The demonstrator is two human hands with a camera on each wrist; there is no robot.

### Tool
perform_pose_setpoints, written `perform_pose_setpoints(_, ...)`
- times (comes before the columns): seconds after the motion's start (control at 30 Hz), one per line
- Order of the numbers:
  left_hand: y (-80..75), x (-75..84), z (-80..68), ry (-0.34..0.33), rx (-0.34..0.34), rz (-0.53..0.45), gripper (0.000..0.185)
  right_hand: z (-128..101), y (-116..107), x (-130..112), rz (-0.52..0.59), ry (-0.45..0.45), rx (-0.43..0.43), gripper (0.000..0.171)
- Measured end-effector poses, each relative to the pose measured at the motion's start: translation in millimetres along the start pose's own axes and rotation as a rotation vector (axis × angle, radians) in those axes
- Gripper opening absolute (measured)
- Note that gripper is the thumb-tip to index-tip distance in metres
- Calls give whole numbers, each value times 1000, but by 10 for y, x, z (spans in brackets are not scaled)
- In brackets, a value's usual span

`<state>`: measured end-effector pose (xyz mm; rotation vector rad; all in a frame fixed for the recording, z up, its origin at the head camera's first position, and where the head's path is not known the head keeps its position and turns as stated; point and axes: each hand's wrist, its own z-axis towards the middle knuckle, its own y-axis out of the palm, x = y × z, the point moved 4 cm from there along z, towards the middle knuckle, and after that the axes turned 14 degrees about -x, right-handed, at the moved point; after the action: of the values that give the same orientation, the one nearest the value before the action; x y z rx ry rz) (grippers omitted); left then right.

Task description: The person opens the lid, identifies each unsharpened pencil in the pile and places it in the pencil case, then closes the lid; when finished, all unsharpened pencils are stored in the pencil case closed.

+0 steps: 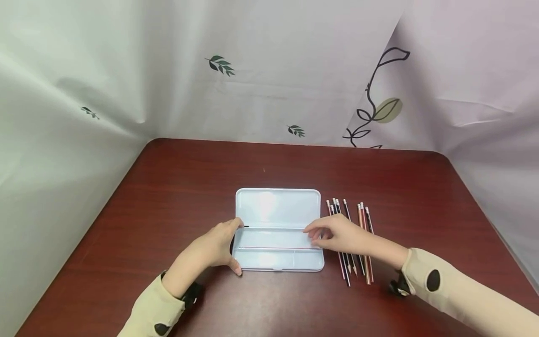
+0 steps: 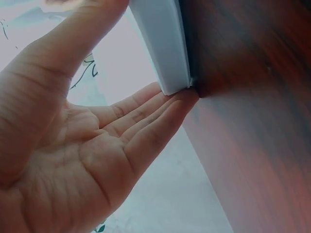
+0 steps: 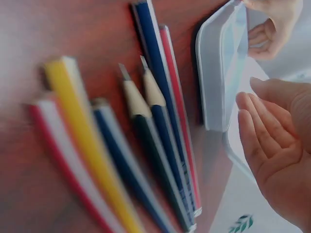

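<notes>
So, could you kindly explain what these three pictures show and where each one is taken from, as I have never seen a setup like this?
There is no machine here: a person works with two bare hands, wearing three cameras. The wide picture comes from the head, looking down at a dark red table. On it lies an open pale blue pencil case with one pencil inside, and a row of loose pencils beside it. The left hand steadies the case's left end with straight fingers; the left-wrist picture shows that palm against the case's edge. The right hand hovers at the case's right end, seemingly holding nothing; the right-wrist picture shows its open palm and the pencils close up.
</notes>
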<state>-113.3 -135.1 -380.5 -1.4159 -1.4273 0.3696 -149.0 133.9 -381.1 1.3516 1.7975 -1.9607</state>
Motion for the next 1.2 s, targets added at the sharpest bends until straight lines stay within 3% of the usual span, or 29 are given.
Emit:
perform_pose_setpoints(0.33, 23, -34, -18, 27, 16, -2, 89, -406, -12, 235, 185, 237, 152, 29)
perform_pose_setpoints(0.6, 51, -58, -43, 9, 10, -18, 92, -561, 66, 285, 80, 374, 197, 25)
perform_pose_setpoints(0.93, 23, -68, -51, 58, 56, -27, 91, -521, 50, 193, -1, 378, 248, 25)
perform_pose_setpoints(1.2, 13, -31, -29, 70, 55, -21, 89, -489, 52, 210, 0, 465, 238, 26)
